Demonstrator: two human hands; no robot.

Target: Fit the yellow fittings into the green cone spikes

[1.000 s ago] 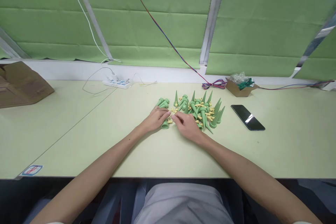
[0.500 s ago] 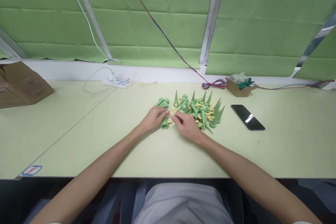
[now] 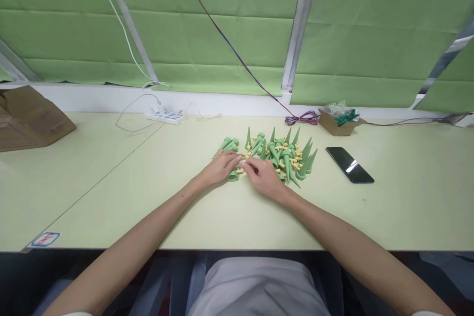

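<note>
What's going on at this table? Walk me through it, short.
A person is working with both bare hands over small yellow pieces. The fingertips of the left hand and right hand nearly meet there; whether either grip holds a piece is too small to tell. A heap of green spikes with more yellow pieces lies beside the right hand, and a few green parts lie by the left.
</note>
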